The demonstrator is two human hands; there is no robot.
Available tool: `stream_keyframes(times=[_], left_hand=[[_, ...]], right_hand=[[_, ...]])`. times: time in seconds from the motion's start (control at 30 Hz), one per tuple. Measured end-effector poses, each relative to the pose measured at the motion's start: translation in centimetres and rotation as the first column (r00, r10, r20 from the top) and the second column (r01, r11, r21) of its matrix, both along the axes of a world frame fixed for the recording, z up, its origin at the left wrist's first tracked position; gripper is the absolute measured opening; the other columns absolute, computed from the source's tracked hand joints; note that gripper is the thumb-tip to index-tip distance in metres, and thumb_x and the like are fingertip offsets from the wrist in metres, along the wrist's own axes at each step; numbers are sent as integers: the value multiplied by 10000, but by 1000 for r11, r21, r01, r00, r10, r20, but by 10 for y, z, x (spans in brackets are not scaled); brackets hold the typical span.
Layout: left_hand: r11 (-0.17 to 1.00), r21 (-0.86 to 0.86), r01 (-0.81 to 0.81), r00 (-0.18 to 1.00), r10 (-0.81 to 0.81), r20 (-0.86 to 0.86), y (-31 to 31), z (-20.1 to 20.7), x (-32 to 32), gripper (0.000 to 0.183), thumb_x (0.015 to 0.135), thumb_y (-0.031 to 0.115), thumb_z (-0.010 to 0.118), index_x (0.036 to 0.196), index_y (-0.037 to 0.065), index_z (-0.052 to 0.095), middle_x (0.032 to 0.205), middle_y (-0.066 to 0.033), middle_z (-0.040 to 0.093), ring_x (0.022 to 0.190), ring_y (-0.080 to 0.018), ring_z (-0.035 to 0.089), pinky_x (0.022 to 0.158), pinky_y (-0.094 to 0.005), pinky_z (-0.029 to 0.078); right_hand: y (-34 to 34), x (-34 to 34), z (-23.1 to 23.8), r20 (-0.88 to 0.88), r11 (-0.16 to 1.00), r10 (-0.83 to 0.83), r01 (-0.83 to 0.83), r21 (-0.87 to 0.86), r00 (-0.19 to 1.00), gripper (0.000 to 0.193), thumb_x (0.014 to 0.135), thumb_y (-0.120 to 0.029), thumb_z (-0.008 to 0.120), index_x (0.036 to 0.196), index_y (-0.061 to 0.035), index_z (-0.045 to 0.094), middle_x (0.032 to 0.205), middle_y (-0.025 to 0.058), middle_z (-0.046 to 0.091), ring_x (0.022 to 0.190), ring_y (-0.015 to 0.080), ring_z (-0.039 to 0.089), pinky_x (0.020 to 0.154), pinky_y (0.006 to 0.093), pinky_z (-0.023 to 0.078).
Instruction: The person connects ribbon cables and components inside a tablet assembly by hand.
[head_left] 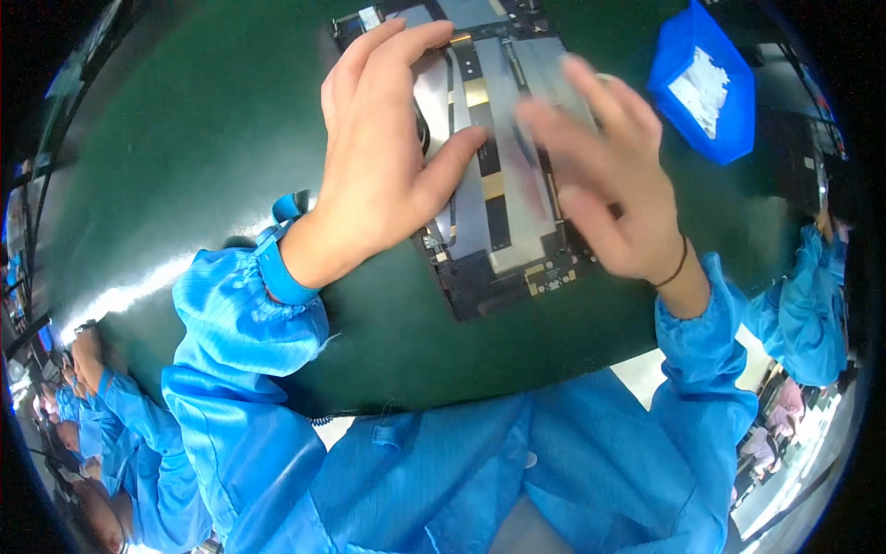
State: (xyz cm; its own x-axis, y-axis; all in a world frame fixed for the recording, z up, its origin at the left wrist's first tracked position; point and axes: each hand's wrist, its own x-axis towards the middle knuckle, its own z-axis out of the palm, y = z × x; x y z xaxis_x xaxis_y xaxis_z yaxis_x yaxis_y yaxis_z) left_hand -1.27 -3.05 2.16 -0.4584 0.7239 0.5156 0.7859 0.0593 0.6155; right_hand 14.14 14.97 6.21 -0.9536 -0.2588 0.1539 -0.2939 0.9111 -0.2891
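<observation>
An opened tablet (517,240) lies on the green work surface, its inside facing up. Silvery battery panels, a dark flex cable (489,157) with gold patches and a small circuit board near the close edge show in it. My left hand (388,138) rests over its left side, fingers spread, fingertips near the upper part and thumb close to the flex cable. Above the right side hovers my right hand (614,185), its fingers blurred by motion and apart; I see nothing held in either hand.
A blue bin (738,120) with white slips inside stands at the right. The green mat (212,138) spreads left to its curved edge. Other people in blue smocks sit at both sides; one sleeve (798,314) is at the far right.
</observation>
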Motion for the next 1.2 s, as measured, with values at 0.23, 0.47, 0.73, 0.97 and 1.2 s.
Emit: stream_keyframes(times=[0.23,0.47,0.73,0.97,1.2], left_hand=[[999,-49,-11,994,6,-108,-7,-1,-16,308,762,194,741,1061,172,674,1308,-107,529,1311,-378,357,1078,-490,239],[992,-114,47,998,-52,-46,-25,25,7,285,685,259,814,938,173,717,1231,-64,579,1233,-318,424,1037,-459,244],[981,127,147,719,-17,-695,-29,19,35,214,650,224,694,855,266,743,863,101,631,872,-120,558,930,-361,327],[988,33,153,583,-64,-810,-24,24,42,203,681,237,693,877,263,740,870,109,635,865,-84,573,921,-333,327],[904,64,424,461,-154,-874,-26,22,37,124,698,236,691,819,237,719,860,107,637,859,-82,595,911,-352,319]], right_hand=[[-22,7,-27,0,798,-429,379,-469,903,254,854,-208,654,1104,-163,653,1515,191,345,1435,372,225,1129,477,155],[-44,7,-22,-69,838,-404,339,-427,912,100,801,-159,701,895,-151,670,1504,144,385,1429,395,214,1117,491,148],[-28,12,-16,63,833,-282,277,-478,957,92,807,-154,695,899,-151,685,1198,32,628,1327,289,397,1110,462,196],[-14,16,0,135,822,-180,225,-524,974,106,805,-200,723,885,-134,699,936,-10,677,1185,191,542,1113,453,220],[-13,18,1,166,809,-132,203,-551,977,74,801,-188,726,825,-127,693,901,-7,673,1101,180,584,1079,415,286]])
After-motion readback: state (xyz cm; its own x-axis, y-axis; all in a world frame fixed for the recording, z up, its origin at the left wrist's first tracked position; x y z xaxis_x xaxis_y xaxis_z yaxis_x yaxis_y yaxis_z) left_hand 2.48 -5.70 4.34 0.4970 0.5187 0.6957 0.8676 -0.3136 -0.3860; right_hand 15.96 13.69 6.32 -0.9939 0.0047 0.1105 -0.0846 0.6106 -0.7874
